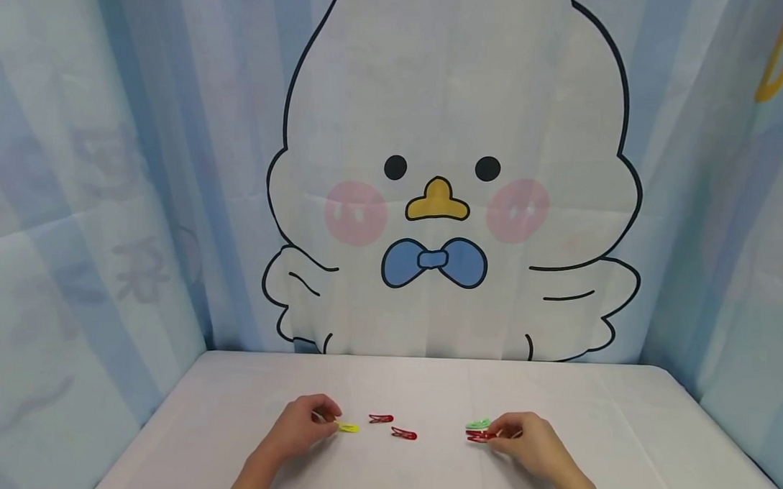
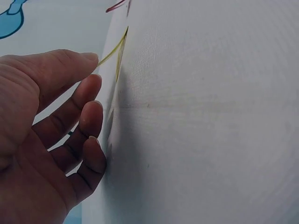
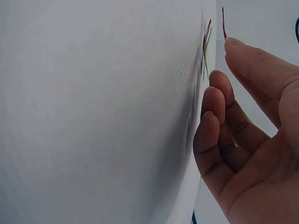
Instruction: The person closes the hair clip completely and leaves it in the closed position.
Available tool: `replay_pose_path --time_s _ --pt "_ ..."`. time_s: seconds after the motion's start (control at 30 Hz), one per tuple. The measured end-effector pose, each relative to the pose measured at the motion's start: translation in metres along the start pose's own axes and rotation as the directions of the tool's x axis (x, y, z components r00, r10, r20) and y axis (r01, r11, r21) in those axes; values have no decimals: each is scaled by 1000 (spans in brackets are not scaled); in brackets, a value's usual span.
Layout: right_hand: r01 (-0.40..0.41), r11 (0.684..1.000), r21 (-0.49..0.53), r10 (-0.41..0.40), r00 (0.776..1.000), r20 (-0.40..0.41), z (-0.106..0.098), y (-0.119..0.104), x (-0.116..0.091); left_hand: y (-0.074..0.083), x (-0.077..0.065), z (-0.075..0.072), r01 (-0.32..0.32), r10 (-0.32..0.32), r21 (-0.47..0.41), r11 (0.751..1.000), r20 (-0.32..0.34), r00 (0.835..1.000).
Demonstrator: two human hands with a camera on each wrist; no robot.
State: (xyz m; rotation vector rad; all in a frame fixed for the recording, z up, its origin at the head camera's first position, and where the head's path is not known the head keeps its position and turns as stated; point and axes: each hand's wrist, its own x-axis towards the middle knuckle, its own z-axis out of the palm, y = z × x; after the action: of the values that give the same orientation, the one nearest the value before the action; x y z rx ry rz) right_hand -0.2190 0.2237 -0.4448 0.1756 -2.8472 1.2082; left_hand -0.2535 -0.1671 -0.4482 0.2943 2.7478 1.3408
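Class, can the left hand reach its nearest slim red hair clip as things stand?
Likely yes: nothing covers that slim red hair clip, though the left hand pinches a slim yellow hair clip.

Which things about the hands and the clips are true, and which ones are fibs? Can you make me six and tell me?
1. The left hand pinches the yellow clip. True.
2. The right hand pinches the yellow clip too. False: it pinches a red clip.
3. The green clip lies by the right hand. True.
4. The drawn bow tie is pink. False: it is blue.
5. Two other red clips lie between the hands. True.
6. The table is black. False: it is white.
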Motion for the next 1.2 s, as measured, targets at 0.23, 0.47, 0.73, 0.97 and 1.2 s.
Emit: replay_pose_path --time_s 0.23,0.47,0.73,0.97,1.2 --pt "-53 998 -20 53 998 23 3 -1 2 0 1 1 -5 5 25 1000 6 1000" --pt "-100 991 -86 105 993 60 6 -5 6 -3 3 -1 2 -4 61 998 28 1000" --pt "-152 985 -85 157 986 57 4 -4 6 -5 4 1 13 -14 79 997 21 1000" --pt "-149 987 -60 151 988 22 2 -2 3 -4 0 4 -4 4 16 1000 -28 1000" --pt "-139 989 -47 139 990 -21 -7 -11 3 2 -5 5 -15 10 -77 997 -74 997"
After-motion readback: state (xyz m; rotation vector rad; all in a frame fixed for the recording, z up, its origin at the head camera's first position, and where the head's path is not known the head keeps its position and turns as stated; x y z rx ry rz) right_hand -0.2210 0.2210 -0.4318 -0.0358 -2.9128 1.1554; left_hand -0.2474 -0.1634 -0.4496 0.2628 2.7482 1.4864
